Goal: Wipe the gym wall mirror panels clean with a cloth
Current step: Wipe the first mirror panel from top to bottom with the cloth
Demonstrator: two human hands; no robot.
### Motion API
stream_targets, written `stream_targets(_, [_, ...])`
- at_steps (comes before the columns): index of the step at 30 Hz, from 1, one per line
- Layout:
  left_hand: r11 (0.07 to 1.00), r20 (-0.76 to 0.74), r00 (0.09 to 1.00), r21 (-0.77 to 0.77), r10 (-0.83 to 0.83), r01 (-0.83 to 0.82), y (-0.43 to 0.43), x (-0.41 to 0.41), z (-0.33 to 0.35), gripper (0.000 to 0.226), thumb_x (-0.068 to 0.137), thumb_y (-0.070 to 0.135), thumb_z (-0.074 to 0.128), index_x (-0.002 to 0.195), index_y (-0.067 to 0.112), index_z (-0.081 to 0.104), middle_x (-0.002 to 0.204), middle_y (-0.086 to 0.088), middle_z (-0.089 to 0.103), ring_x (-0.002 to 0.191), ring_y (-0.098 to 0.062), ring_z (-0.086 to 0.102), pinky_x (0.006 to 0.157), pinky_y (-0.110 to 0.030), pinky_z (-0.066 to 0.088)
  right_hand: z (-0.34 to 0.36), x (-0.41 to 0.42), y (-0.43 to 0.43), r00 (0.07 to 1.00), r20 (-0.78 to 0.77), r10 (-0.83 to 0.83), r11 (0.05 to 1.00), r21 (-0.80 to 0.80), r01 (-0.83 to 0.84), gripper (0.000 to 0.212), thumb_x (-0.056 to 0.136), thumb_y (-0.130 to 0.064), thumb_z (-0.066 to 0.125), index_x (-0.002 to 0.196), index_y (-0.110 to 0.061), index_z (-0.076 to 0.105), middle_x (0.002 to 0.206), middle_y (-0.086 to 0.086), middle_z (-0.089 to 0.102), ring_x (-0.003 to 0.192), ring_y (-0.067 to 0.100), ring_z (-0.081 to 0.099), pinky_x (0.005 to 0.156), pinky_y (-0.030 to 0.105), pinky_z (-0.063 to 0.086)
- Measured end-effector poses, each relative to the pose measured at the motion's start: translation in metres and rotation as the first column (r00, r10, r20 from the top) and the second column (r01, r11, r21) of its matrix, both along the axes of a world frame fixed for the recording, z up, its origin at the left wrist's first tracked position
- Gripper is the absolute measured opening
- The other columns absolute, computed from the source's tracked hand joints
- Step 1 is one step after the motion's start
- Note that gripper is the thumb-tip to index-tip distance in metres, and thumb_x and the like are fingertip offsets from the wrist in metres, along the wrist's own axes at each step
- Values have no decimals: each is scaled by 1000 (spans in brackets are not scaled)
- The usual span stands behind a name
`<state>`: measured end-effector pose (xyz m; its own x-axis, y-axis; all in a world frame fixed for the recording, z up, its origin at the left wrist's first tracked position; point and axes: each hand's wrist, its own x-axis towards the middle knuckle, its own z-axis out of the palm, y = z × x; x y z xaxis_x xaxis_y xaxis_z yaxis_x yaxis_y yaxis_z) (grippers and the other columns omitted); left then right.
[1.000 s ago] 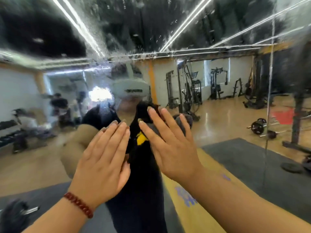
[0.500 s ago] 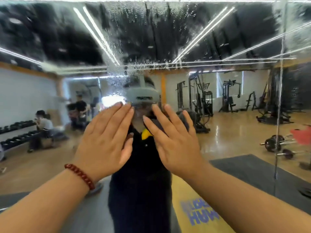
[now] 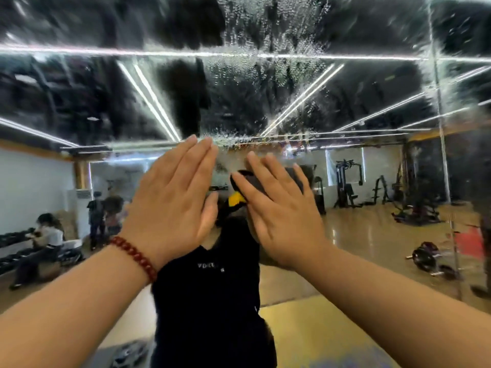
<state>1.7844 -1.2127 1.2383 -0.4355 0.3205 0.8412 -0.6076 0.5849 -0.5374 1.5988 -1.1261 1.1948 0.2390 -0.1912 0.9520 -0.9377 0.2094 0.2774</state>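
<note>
Mirror panel [image 3: 265, 83] fills the view, its upper part beaded with water droplets; a vertical seam [image 3: 441, 144] between panels runs down the right side. A dark cloth [image 3: 255, 181] with a yellow patch lies flat against the glass under the right hand [image 3: 279, 219], its long axis running roughly sideways, a dark edge showing past the fingertips. The right hand's fingers are straight and slightly spread, pressing the cloth to the mirror and pointing up and to the left. The left hand [image 3: 172, 208] is flat with fingers together, pointing up and to the right; whether it touches the glass cannot be told. A red bead bracelet [image 3: 134, 257] circles the left wrist
</note>
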Motion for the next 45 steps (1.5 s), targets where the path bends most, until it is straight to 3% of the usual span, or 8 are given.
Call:
stream_targets(4, [996,18,997,-46,-76,77,-6,4,10,54,93,22,38,134,-11,52,143,-26,49,135,-41,44,109,-57,38,11,12,-9,998,-64,16,1000,21,-15,52,97,-30,42,149,-31,43,160,-1,32,149,19,25,120,45,13])
stream_targets(10, [1000,-29,999,15,-17,18,-14,6,35,58,96,30,37,139,-8,47,144,-25,47,135,-40,42,110,-56,36,100,27,-15,999,49,10,1000,-10,-10,54,97,-37,28,149,-30,42,160,1,32,149,25,24,119,52,15])
stream_targets(17, [1000,-17,1000,-1,12,-12,-17,18,57,60,95,33,34,139,-6,49,145,-21,48,133,-36,45,111,-52,37,37,15,-12,997,-80,9,997,71,-3,50,100,-35,36,150,-35,39,161,-4,30,150,20,22,118,51,18])
stream_targets(25, [991,4,992,-41,129,-129,-15,22,118,66,91,36,31,137,-7,50,143,-24,49,133,-40,46,110,-52,38,162,29,-8,994,111,-12,1000,24,9,55,97,-38,27,151,-38,34,164,-7,20,152,20,10,121,53,7])
stream_targets(31, [986,-5,989,-67,150,-150,-14,26,153,64,91,35,30,134,-6,54,137,-22,55,127,-37,51,106,-51,41,105,24,-12,998,-66,18,998,53,-15,49,100,-38,28,147,-37,43,159,-5,33,148,19,25,116,42,10])
stream_targets(35, [981,6,987,-105,163,-161,-17,28,170,64,89,37,32,129,-6,57,133,-21,58,121,-37,55,103,-48,44,169,28,-12,1000,2,19,999,31,-19,54,97,-41,23,149,-41,37,162,-9,27,150,16,17,118,43,8])
stream_targets(39, [984,18,985,-53,172,-171,-21,36,187,70,89,43,26,140,1,49,145,-17,49,134,-34,46,110,-50,40,237,33,-14,995,95,-18,1000,-14,19,49,104,-33,33,151,-46,29,164,-13,15,152,11,4,121,42,2])
stream_targets(45, [977,4,978,-39,208,-208,-23,46,208,80,89,56,17,148,8,41,154,-9,39,141,-26,38,112,-36,24,198,31,-15,999,-20,29,999,46,-28,56,96,-45,19,150,-48,28,164,-17,13,151,9,3,119,39,-1])
